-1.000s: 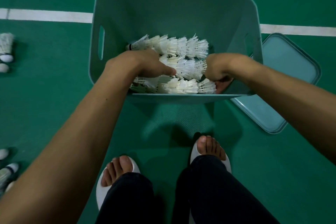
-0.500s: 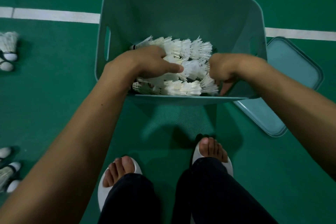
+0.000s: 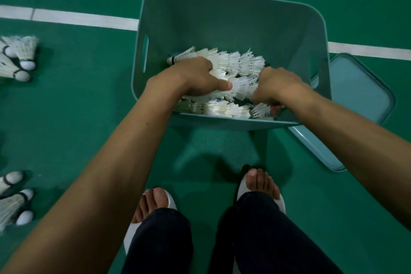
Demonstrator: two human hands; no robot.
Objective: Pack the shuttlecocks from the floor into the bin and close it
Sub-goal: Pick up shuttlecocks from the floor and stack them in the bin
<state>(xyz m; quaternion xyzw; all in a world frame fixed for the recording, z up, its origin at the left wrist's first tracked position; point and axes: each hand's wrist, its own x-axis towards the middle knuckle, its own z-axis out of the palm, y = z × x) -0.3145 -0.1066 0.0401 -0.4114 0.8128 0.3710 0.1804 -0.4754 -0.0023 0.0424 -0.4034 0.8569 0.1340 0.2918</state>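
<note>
Left grip (image 3: 195, 78) and right grip (image 3: 275, 88) both inside teal bin (image 3: 222, 18), clamped on white shuttlecocks (image 3: 240, 66). Lid (image 3: 355, 100) on floor (image 3: 77, 118) right of right grip. Loose shuttlecocks (image 3: 20, 60) far left of left grip.

head-worn view, steeply downward, close

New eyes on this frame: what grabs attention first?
Both hands, left hand and right hand, are plunged into the teal bin at centre, among white shuttlecocks. The lid lies on the floor to its right; loose shuttlecocks wait at far left.
</note>
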